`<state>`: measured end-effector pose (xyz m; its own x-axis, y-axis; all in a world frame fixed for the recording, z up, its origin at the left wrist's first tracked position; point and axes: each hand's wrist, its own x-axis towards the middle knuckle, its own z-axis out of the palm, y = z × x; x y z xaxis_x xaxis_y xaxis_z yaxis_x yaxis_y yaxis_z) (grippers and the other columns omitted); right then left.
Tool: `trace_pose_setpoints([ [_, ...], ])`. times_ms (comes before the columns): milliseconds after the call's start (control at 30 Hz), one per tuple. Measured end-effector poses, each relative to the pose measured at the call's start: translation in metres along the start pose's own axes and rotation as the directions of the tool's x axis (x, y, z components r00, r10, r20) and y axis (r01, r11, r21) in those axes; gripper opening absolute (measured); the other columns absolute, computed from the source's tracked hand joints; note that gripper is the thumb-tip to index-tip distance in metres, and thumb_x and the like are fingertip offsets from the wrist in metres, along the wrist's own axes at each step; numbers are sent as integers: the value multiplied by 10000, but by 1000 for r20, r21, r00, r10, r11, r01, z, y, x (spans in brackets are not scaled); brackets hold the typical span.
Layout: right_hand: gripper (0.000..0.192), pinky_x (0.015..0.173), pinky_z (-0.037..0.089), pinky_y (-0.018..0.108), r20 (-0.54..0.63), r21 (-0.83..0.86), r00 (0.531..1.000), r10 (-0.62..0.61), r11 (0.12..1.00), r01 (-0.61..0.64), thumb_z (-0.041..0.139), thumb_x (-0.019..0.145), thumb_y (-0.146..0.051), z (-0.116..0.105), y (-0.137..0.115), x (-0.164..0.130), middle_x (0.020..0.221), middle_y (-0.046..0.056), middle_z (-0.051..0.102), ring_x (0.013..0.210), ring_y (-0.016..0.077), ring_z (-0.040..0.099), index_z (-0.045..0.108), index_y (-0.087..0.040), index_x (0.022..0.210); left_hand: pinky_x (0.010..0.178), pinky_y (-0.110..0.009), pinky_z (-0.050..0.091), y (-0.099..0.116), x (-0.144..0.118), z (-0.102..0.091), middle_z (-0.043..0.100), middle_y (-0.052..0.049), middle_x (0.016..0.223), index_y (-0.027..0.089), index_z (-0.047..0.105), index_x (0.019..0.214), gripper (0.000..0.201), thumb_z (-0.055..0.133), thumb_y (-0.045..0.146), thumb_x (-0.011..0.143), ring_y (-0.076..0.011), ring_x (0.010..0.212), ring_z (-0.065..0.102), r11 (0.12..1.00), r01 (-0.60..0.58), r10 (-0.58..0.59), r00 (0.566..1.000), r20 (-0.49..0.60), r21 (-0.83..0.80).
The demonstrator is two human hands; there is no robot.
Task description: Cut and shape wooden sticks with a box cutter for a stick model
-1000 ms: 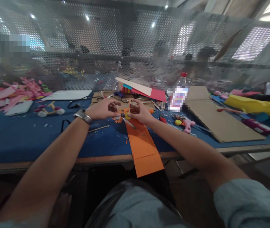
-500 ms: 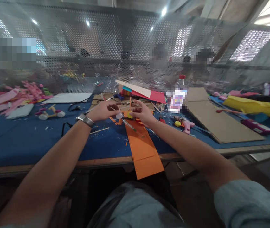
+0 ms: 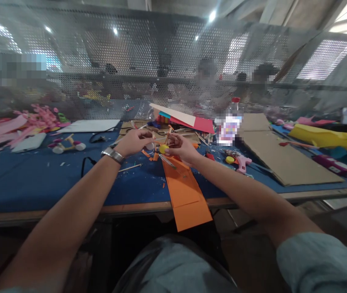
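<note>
A: What do the person's hands have between them?

B: A small model of thin wooden sticks (image 3: 161,138), held just above the blue table (image 3: 33,179), past the far end of the orange paper strip (image 3: 185,191). The left hand (image 3: 133,141) is closed around the model's left side, where a white cap wheel (image 3: 150,146) sits at its fingertips. The right hand (image 3: 183,147) pinches the right side, with a yellow cap wheel (image 3: 163,149) just by its thumb. Both hands are narrowed to a grip on the model; neither is spread.

A: And the strip itself?

B: It lies flat, running from under the hands toward the near edge of the table and hanging over it. Orange offcuts are scattered near its far end, under the model.

A: What else is close by?

B: A wristwatch (image 3: 113,154) on the left wrist. To the right of the right hand lies a pink glue gun (image 3: 241,162), and beyond that a large sheet of brown cardboard (image 3: 277,156). A bottle with a red cap (image 3: 231,122) stands on the far side, beside a leaning stack of red and white card (image 3: 185,118). Far left there is another stick model with pink wheels (image 3: 66,144) and a heap of pink scraps (image 3: 23,124).

A: Anyone else in sight?

B: Other people sit behind the perforated screen (image 3: 149,61) at the far side, too blurred to make out.
</note>
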<state>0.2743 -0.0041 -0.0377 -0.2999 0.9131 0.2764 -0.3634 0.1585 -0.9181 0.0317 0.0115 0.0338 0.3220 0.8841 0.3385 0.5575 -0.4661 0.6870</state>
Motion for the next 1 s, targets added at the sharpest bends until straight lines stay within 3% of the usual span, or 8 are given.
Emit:
trace_pose_setpoints([
  [267, 776, 777, 678, 287, 104, -3, 994, 43, 999, -43, 1011, 546, -161, 7, -10, -5, 994, -35, 707, 902, 158, 739, 678, -274, 1238, 732, -321, 563, 2, -1, 4, 797, -59, 902, 171, 804, 951, 320, 706, 438, 805, -202, 777, 689, 997, 22, -25, 999, -40, -70],
  [500, 456, 729, 683, 293, 145, -49, 985, 98, 995, -91, 970, 708, -259, 6, -9, -7, 942, 8, 753, 784, 135, 740, 737, -203, 1097, 768, -333, 596, 16, -7, 3, 795, -75, 928, 155, 808, 993, 361, 715, 452, 812, -207, 823, 706, 987, 8, -4, 1000, 30, -163],
  [667, 486, 740, 680, 297, 149, -42, 987, 57, 998, -51, 958, 790, -397, 5, -14, -8, 939, 3, 754, 738, 117, 718, 736, -207, 1178, 822, -323, 577, 35, -16, 3, 775, -41, 859, 174, 813, 870, 259, 737, 403, 777, -225, 906, 705, 984, -34, 57, 990, 127, -177],
  [800, 560, 681, 660, 284, 156, -55, 988, 14, 998, -6, 968, 776, -464, 6, -17, -10, 895, -23, 726, 685, 111, 685, 718, -227, 1218, 765, -316, 558, 35, -17, 8, 753, -38, 820, 170, 763, 783, 259, 753, 429, 777, -207, 840, 682, 978, -39, 81, 976, 202, -204],
  [1000, 542, 628, 629, 274, 171, -104, 985, 4, 994, 14, 958, 771, -515, 7, -18, -10, 817, -46, 689, 624, 101, 627, 722, -231, 1167, 677, -303, 548, 29, -16, 20, 758, -53, 834, 179, 742, 922, 410, 813, 559, 785, -186, 748, 668, 965, -30, 83, 977, 196, -260],
])
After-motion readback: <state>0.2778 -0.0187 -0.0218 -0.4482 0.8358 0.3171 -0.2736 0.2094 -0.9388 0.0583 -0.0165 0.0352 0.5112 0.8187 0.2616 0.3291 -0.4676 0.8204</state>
